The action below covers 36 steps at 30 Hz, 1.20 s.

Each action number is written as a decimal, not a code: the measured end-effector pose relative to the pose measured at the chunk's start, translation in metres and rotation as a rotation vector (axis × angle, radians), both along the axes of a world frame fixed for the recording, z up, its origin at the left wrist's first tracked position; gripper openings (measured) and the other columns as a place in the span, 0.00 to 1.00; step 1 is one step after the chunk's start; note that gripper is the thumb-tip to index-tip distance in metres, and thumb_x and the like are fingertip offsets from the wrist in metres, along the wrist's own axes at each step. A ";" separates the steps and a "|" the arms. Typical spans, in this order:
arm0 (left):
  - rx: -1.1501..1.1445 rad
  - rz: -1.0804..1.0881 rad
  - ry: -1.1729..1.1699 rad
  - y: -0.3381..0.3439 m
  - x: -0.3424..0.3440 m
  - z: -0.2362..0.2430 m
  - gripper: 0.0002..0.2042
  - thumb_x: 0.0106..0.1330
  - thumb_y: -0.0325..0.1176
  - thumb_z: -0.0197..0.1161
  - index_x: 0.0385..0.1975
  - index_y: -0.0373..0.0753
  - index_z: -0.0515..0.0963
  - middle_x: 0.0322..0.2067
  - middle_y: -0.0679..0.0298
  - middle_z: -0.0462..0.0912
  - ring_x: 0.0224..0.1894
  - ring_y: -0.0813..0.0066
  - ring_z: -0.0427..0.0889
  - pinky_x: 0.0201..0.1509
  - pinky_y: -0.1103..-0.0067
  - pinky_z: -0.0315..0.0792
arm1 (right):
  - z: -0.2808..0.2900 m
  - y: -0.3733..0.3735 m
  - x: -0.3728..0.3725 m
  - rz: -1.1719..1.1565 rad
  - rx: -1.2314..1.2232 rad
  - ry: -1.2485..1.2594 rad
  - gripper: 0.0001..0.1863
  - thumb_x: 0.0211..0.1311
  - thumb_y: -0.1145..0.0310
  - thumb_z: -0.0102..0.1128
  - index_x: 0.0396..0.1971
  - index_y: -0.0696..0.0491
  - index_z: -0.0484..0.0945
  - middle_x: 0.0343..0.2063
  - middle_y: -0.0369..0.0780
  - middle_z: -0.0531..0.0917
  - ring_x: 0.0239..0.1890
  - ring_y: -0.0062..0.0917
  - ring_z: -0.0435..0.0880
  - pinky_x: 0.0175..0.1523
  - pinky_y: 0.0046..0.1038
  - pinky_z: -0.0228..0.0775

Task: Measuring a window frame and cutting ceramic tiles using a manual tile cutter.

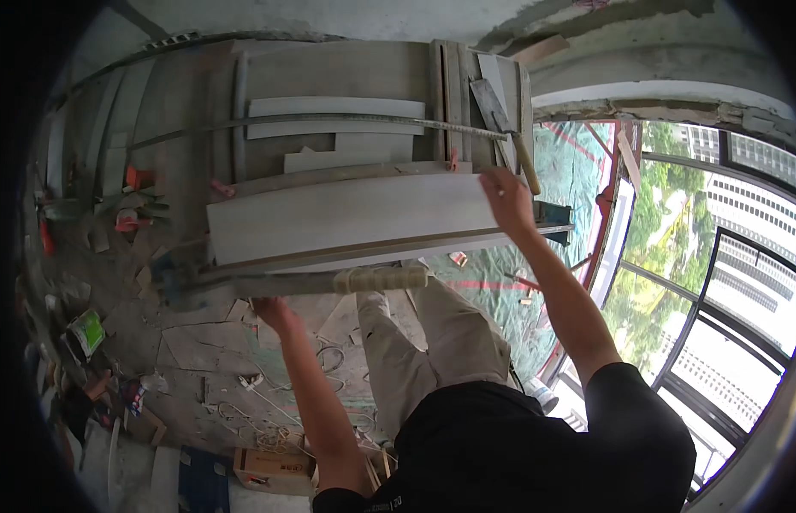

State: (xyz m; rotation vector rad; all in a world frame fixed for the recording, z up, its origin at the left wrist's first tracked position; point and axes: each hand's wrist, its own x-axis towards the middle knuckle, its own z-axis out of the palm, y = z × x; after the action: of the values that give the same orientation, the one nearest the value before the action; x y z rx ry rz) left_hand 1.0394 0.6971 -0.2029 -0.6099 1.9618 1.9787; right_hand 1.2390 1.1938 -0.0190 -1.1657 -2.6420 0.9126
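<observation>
A wide pale board [355, 218] lies along the near side of a work surface, with a narrower strip along its front edge. Over the board's right end is my right hand [507, 201], fingers loosely spread and slightly blurred, nothing visible in them. My left hand [276, 315] is just below a long metal bar clamp [252, 285] in front of the board; its fingers are partly hidden behind the bar. This clamp has a cream wrapped handle [381, 280], and its left end is smeared by motion. A second long notched bar [329, 121] crosses farther back, with a wrapped handle [526, 162] at its right.
Pale offcuts [338, 154] lie behind the board. A blue clamp head [552, 224] juts past the right end. Cords [329, 359], scraps, a green-and-white packet [86, 332] and a cardboard box [274, 468] litter the floor. Green sheeting [500, 291] and tall windows [680, 256] are right.
</observation>
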 end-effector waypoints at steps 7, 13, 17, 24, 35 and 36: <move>-0.063 0.112 -0.229 -0.031 -0.024 0.010 0.19 0.75 0.38 0.69 0.61 0.40 0.78 0.50 0.58 0.88 0.50 0.66 0.89 0.58 0.69 0.84 | -0.068 0.057 0.046 0.298 0.148 -0.280 0.22 0.71 0.63 0.70 0.60 0.55 0.81 0.54 0.48 0.84 0.61 0.48 0.81 0.68 0.45 0.71; -0.077 0.080 -0.034 0.037 0.019 0.022 0.11 0.79 0.39 0.65 0.53 0.40 0.79 0.39 0.68 0.83 0.40 0.79 0.79 0.47 0.77 0.77 | -0.072 0.073 0.071 0.265 0.148 -0.346 0.22 0.71 0.59 0.71 0.56 0.58 0.84 0.51 0.47 0.85 0.55 0.45 0.84 0.63 0.42 0.75; -0.102 0.116 0.050 0.044 0.018 0.016 0.07 0.79 0.38 0.65 0.47 0.43 0.80 0.32 0.73 0.77 0.33 0.81 0.73 0.39 0.80 0.70 | -0.077 0.074 0.072 0.282 0.125 -0.347 0.21 0.72 0.58 0.71 0.56 0.57 0.84 0.51 0.47 0.85 0.55 0.44 0.85 0.62 0.41 0.76; -0.140 0.057 0.199 0.016 0.022 -0.006 0.14 0.80 0.31 0.58 0.61 0.38 0.78 0.50 0.65 0.84 0.46 0.77 0.82 0.44 0.81 0.74 | -0.085 0.068 0.073 0.274 0.137 -0.287 0.18 0.72 0.55 0.69 0.51 0.53 0.84 0.46 0.45 0.84 0.53 0.45 0.85 0.60 0.45 0.76; -0.302 -0.015 0.179 0.018 0.024 -0.006 0.22 0.82 0.36 0.60 0.71 0.36 0.72 0.64 0.56 0.81 0.61 0.69 0.84 0.63 0.72 0.81 | -0.083 0.068 0.071 0.296 0.097 -0.244 0.20 0.71 0.56 0.70 0.53 0.54 0.83 0.45 0.44 0.83 0.50 0.45 0.85 0.58 0.45 0.76; -0.264 0.071 0.144 0.024 0.025 -0.004 0.22 0.82 0.39 0.61 0.70 0.36 0.73 0.63 0.56 0.82 0.61 0.69 0.84 0.63 0.71 0.81 | -0.082 0.068 0.071 0.295 0.099 -0.240 0.20 0.71 0.56 0.70 0.53 0.54 0.83 0.45 0.44 0.83 0.50 0.45 0.85 0.58 0.45 0.76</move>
State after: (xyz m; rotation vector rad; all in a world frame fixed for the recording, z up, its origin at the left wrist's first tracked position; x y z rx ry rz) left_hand 1.0643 0.7213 -0.2064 -0.6209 2.3443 1.8644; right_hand 1.3097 1.2619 -0.1011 -0.9311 -3.0741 0.7076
